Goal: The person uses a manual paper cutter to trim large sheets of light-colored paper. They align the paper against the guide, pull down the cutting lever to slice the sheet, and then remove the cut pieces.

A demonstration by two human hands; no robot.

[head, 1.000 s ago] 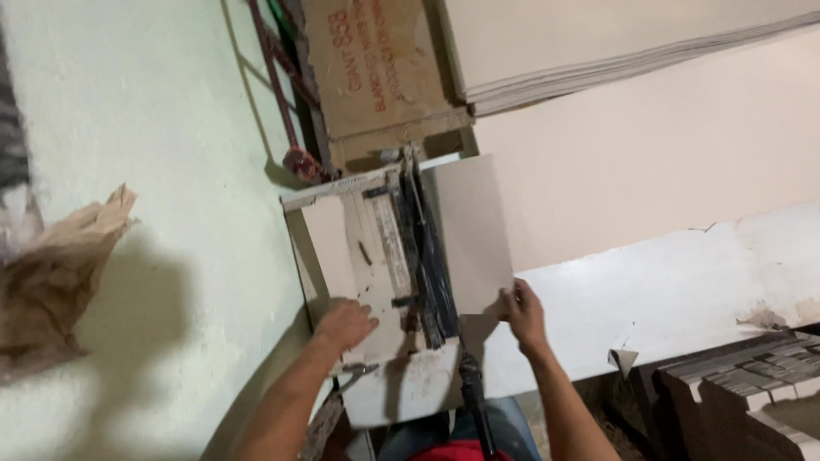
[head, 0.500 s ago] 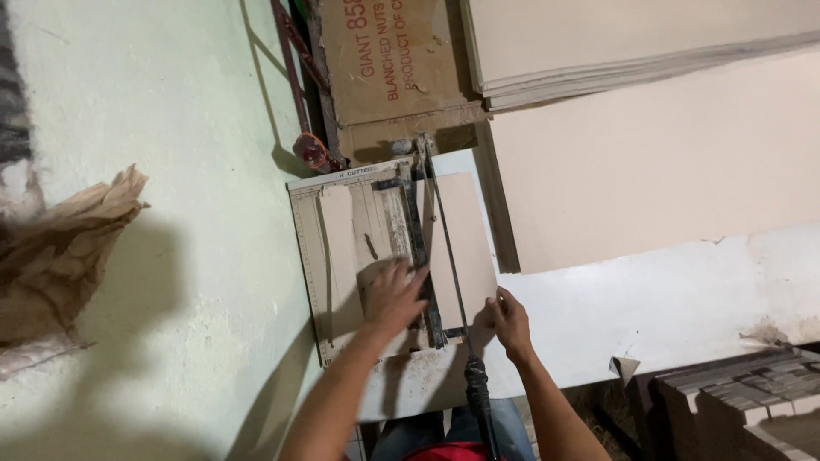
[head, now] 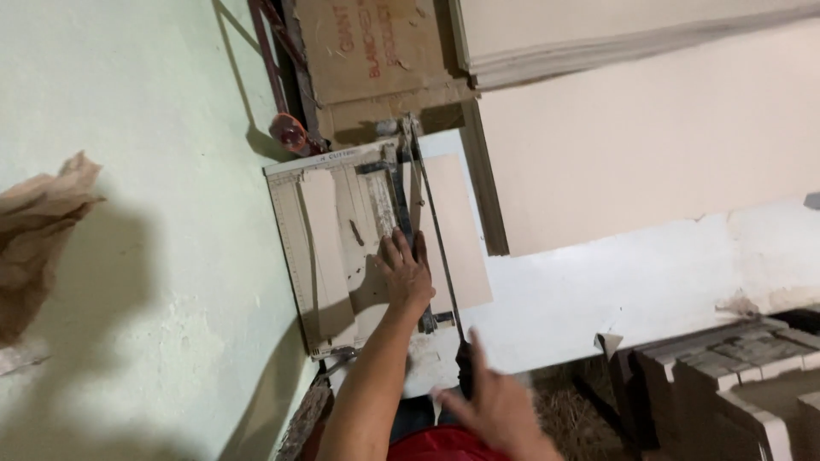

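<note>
A hand-lever paper cutter (head: 316, 256) lies on a white bench, its grey bed scuffed and marked with ruled lines. A pale beige card sheet (head: 457, 230) lies across the bed and juts out past the long blade arm (head: 431, 230). My left hand (head: 406, 273) presses flat on the bed beside the blade arm, fingers spread, gripping nothing. My right hand (head: 495, 410) is blurred at the bottom of the view, fingers apart. It sits just below the arm's black handle (head: 464, 363) and holds nothing.
A brown cardboard box (head: 376, 51) stands behind the cutter, and a stack of pale sheets (head: 615, 43) leans at the top right above a large beige board (head: 641, 145). Crumpled brown paper (head: 43, 230) hangs on the green wall. Stacked trimmed pieces (head: 735, 376) sit lower right.
My left hand slid further up the cutter bed. My right hand came off the sheet's edge and dropped back toward me, near the handle.
</note>
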